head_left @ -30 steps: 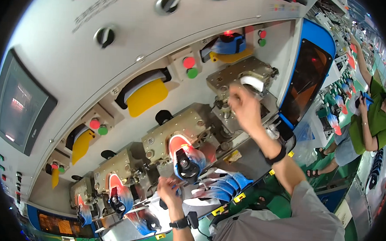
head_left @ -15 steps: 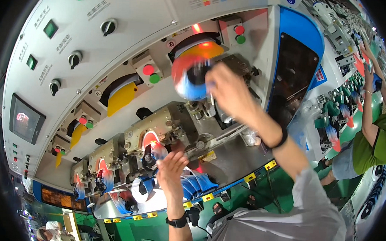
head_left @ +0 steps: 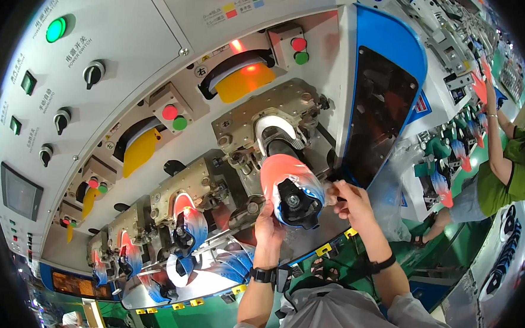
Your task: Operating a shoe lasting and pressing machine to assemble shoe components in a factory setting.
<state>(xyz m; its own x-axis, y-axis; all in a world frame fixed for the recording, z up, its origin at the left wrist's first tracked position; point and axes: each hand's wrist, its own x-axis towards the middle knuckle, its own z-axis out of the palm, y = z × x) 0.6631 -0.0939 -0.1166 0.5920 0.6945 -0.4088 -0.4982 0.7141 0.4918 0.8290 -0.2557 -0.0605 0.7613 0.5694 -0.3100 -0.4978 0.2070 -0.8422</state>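
Observation:
A red, white and blue shoe upper [head_left: 277, 172] with a black inside is in front of the nearest machine station, its heel opening toward me. My left hand [head_left: 268, 228] grips its left edge, thumb up along the side and the other fingers partly hidden. At its right edge my right hand [head_left: 354, 205] is closed in a pinch; what lies between those fingertips is too small to make out. Just beyond the upper, a metal clamp station [head_left: 241, 124] holds a pale U-shaped mould [head_left: 278, 127].
Similar uppers [head_left: 190, 222] sit on stations to the left. Blue-and-white pieces [head_left: 233, 263] lie on the machine's front ledge. Red and green buttons [head_left: 175, 116] and yellow flaps [head_left: 141, 152] line the panel. A co-worker in green [head_left: 505, 177] stands at right beside racked uppers.
The upper has come down and nearer from the raised right hand. My left hand, open before, now grips its left edge. My right hand has lowered to its right edge. The view has shifted.

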